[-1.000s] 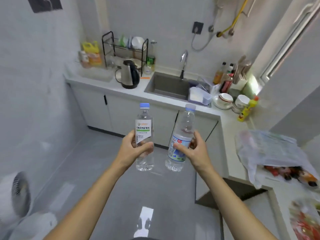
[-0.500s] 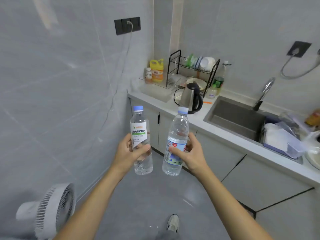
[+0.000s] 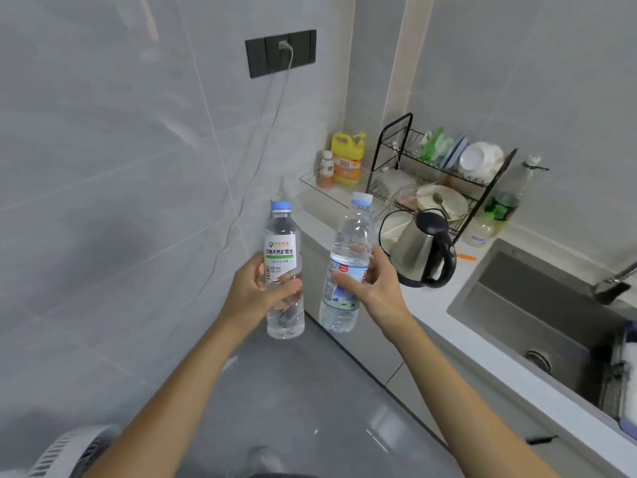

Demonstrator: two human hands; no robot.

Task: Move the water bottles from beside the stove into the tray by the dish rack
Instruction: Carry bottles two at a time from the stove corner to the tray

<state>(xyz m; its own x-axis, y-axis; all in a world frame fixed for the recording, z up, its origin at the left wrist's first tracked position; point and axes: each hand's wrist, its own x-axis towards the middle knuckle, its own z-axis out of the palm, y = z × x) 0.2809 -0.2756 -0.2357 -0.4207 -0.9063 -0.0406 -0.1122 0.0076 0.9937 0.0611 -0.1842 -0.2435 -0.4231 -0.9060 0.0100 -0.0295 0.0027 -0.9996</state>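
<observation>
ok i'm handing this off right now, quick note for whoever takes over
Left hand: grips the white-label bottle, upright, held in the air.
Right hand: grips the blue-label bottle, top tilted slightly right, also in the air.
Both bottles are capped, apart from each other, and short of the counter.
The clear tray sits in the corner left of the dish rack; a yellow jug and a small bottle stand at its back.
Done: both bottles picked up and carried to near the rack.
Left: set both in the tray and let go.
</observation>
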